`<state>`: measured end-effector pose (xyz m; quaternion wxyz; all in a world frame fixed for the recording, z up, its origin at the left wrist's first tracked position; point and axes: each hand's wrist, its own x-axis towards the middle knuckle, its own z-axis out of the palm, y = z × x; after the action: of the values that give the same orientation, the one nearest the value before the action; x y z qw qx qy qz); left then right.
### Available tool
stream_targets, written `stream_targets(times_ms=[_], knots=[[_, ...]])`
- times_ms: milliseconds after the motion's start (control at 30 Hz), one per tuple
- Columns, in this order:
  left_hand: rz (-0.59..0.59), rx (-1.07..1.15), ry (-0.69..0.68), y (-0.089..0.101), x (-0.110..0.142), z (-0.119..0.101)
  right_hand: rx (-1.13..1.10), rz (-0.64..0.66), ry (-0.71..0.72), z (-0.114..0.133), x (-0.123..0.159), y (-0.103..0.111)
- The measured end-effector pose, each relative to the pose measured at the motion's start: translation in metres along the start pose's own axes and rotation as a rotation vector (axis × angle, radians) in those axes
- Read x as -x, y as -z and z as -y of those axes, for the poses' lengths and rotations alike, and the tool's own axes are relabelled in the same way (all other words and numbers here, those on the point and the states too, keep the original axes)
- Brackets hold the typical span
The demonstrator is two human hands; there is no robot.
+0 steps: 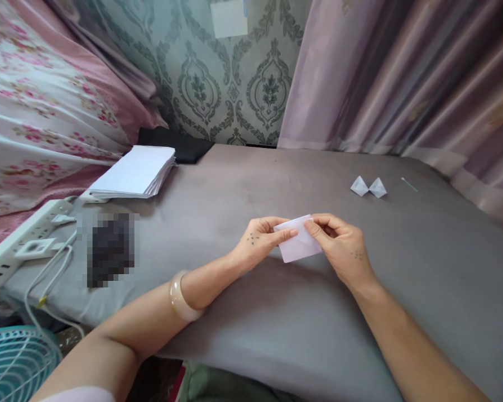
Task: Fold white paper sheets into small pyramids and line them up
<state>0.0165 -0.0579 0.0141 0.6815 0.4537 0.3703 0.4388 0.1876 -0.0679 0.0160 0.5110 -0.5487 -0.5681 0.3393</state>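
Observation:
A small folded square of white paper [299, 245] is held up between both hands, above the grey-covered surface. My left hand [259, 240] pinches its left side, thumb lying on the front face and fingers behind. At the upper right corner my right hand [339, 240] grips the same paper, its thumb pressed on the front; the fingers behind are partly hidden. Faint fold lines cross the paper's face. Farther off to the right, a folded white paper piece [368, 187] with two pointed diamond shapes rests on the surface.
Stacked white paper sheets [134, 170] lie at the back left, near a black item [188, 146]. A power strip [29, 240] with cables runs along the left edge, beside a pixelated dark object [111, 248]. A cotton swab [409, 184] lies far right. A fan [17, 363] stands lower left.

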Motion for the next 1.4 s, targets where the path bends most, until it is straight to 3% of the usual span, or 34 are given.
stream_targets(times_ms=[300,400,500,600,667,1067,1233,1400], knots=[[-0.023,-0.001,0.003,-0.001,0.001,-0.001,0.069,-0.062,0.086,0.007,0.005,-0.004],[-0.035,0.046,0.048,0.001,-0.002,0.001,-0.063,-0.059,-0.041,0.005,0.003,-0.004],[-0.097,0.105,0.078,0.004,-0.006,0.003,-0.254,0.051,-0.223,0.004,0.000,-0.002],[-0.170,0.129,0.076,0.009,-0.011,0.004,-0.246,0.222,-0.356,0.004,0.000,-0.001],[-0.188,0.129,0.072,0.012,-0.012,0.005,-0.200,0.270,-0.389,0.006,0.001,-0.003],[-0.116,0.165,0.156,0.013,-0.011,0.004,-0.205,0.325,-0.414,-0.002,0.001,0.000],[-0.134,-0.053,0.033,0.013,-0.008,0.002,-0.130,0.317,-0.297,0.001,-0.001,0.001],[0.006,-0.116,0.045,0.008,-0.002,0.002,-0.118,0.277,-0.271,0.004,-0.003,0.005]])
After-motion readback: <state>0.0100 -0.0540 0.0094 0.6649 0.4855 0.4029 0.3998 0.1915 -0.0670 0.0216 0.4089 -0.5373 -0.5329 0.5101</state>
